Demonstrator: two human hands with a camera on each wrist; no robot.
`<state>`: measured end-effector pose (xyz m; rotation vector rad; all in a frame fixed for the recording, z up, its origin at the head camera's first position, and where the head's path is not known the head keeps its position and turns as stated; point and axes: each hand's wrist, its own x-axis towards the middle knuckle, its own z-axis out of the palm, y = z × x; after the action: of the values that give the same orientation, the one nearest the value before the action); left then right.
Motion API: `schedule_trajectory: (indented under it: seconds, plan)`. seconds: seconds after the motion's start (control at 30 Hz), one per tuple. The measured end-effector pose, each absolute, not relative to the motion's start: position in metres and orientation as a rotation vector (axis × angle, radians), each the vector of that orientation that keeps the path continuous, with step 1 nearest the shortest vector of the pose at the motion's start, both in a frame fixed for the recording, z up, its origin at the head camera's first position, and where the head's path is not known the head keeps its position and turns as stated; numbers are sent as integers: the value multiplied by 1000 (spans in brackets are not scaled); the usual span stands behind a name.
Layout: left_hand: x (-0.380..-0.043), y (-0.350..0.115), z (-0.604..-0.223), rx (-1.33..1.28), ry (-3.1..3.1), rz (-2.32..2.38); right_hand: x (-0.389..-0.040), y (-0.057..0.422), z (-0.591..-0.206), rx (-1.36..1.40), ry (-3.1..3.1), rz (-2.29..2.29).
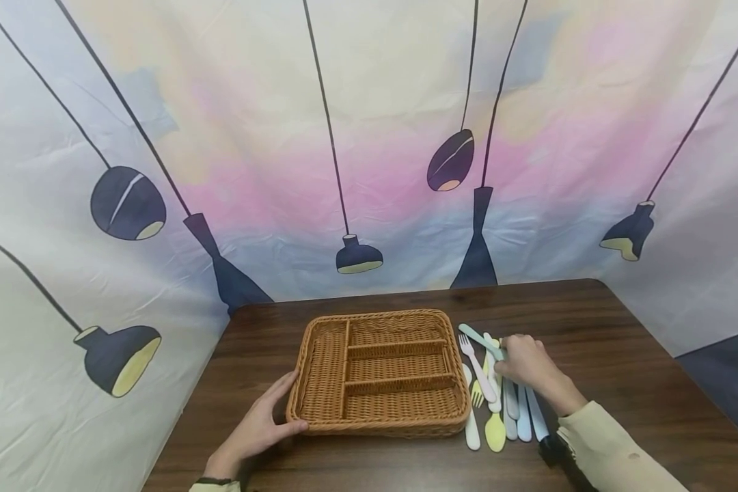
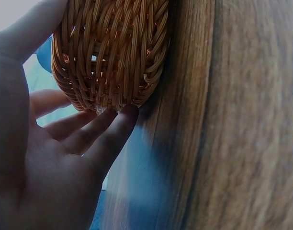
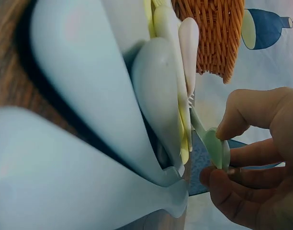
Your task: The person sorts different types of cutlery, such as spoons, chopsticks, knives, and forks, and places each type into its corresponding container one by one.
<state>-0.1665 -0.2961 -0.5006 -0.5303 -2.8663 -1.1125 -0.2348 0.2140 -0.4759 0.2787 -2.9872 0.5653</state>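
Observation:
A brown wicker cutlery basket (image 1: 327, 429) with several compartments lies on the dark wooden table. My left hand (image 1: 260, 422) holds its near left corner, the thumb on the front rim and the fingers against the left side. In the left wrist view, fingertips touch the woven wall (image 2: 113, 57). My right hand (image 1: 531, 365) pinches one end of a light green spoon (image 3: 213, 143) over a pile of pastel cutlery right of the basket. A pink fork (image 1: 476, 365), a yellow spoon (image 1: 495, 432) and several pale blue pieces (image 1: 523, 417) lie there, partly hidden by the hand.
A white piece of cutlery (image 1: 472, 430) lies close along the basket's right end. The brown table (image 1: 596, 328) runs back to a hanging cloth (image 1: 400, 205) printed with lamps. A black band (image 1: 552, 451) sits by my right sleeve, near the pale blue handles.

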Motion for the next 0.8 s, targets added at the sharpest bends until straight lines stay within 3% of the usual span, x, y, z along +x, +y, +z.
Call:
schedule_trajectory:
  seconds: [0.8]
  plan:
    - [-167,-297,-502,-532,-2856,-1123,-223,215,-461,213,-3144,416]
